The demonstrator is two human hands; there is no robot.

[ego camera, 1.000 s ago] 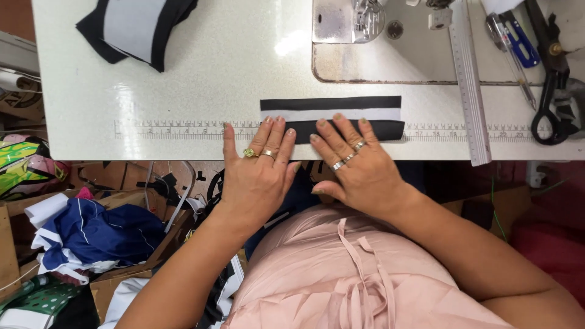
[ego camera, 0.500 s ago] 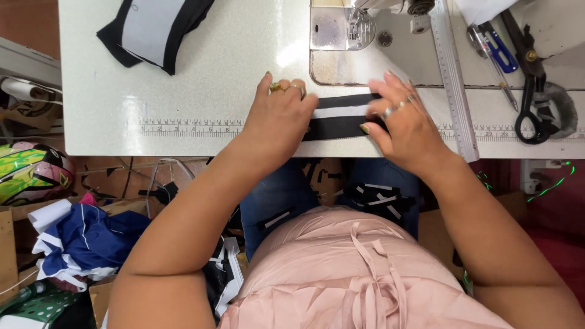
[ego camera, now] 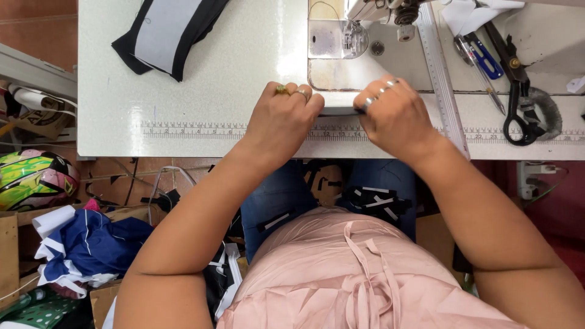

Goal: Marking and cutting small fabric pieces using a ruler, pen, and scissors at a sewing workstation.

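White table (ego camera: 201,91); black-grey fabric piece (ego camera: 164,33); pink top (ego camera: 341,274).

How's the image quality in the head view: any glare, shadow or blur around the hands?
Head view: sharp overall, with even overhead light. Mild glare on the white speckled sewing table and the steel needle plate. Soft shadow under the left hand and right hand, which mostly hide the folded black-and-white fabric strip. The clear plastic ruler looks slightly bent by wide-angle distortion.

A brown cardboard box (ego camera: 8,259) stood on the floor at the far left, below the table (ego camera: 201,97). A second cardboard box (ego camera: 103,297) sat near it, beneath blue cloth (ego camera: 97,244).
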